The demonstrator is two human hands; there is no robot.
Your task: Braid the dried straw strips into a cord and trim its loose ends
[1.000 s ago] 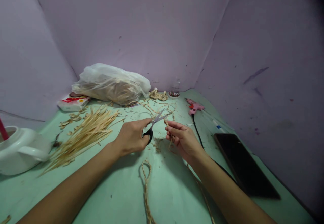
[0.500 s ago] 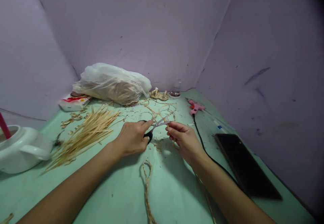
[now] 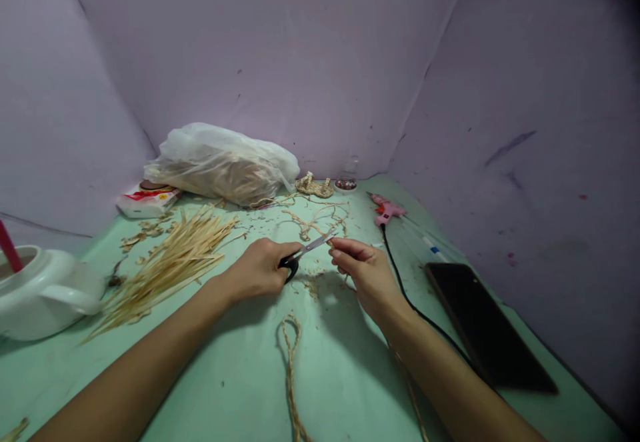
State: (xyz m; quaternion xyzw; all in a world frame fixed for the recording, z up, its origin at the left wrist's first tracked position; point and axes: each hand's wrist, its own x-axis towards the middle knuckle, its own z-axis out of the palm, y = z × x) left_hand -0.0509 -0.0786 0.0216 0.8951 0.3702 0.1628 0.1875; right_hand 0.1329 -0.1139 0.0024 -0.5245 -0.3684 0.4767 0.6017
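Observation:
My left hand (image 3: 263, 267) is closed on the black handles of a pair of scissors (image 3: 314, 245). Their blades are nearly together and point right, the tips close to the fingertips of my right hand (image 3: 364, 270). That hand pinches the end of a thin braided straw cord; part of the cord hangs below the fingers, mostly hidden by the hand. A looped braided cord (image 3: 290, 362) lies on the green table between my forearms. Small straw clippings (image 3: 313, 285) are scattered under the scissors.
To the left lie a bundle of dry straw strips (image 3: 170, 262) and a white pot (image 3: 50, 295). A plastic bag (image 3: 225, 162) rests against the wall, near loose cords (image 3: 325, 215). On the right are a pink glue gun (image 3: 386, 210), its black cable and a dark phone (image 3: 485, 322).
The scissor blades have closed from wide apart to nearly together, tilting a little upward. My left fingers have drawn in around the handles. My right hand has barely moved.

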